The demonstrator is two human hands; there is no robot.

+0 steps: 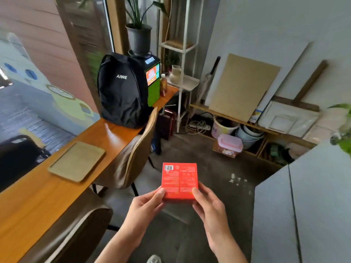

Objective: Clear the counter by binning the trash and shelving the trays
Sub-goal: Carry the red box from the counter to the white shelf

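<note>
A flat red box [179,179] with a barcode and small print is held in front of me above the floor. My left hand [146,204] pinches its lower left corner and my right hand [208,202] grips its lower right corner. A tan rectangular tray [77,161] lies flat on the long wooden counter [47,190] to my left, well apart from both hands.
A black backpack [121,90], a green display box [152,82] and a drink bottle [163,85] stand at the counter's far end. Two chairs [136,149] are tucked against the counter. A white shelf unit [182,54], boards, buckets and a pink-lidded container [228,146] line the back wall. A grey cabinet [303,205] stands at right.
</note>
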